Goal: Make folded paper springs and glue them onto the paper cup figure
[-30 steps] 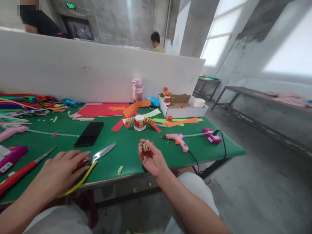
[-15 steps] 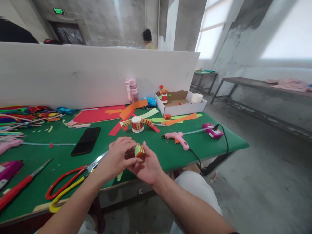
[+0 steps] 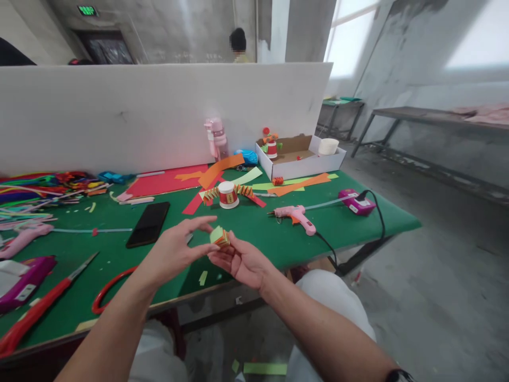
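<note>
A small stack of folded paper strips, light green on top with orange layers beneath, sits in the fingers of my right hand. My left hand is beside it with thumb and fingers spread; the thumb tip reaches the stack's left edge, though I cannot tell how firmly it touches. Behind the hands a red and white paper cup stands upside down, with zigzag-folded orange paper arms out to both sides. Red-handled scissors lie partly hidden under my left forearm.
A pink glue gun with a cord lies on the right. The phone, red-handled scissors and coloured strips lie on the left. Behind are paper strips, a pink bottle and a white box. A white board stands behind.
The fingers of my left hand have lifted and spread away from the folded paper stack. The stack stays in my right hand and shows more clearly. The view has shifted slightly.
</note>
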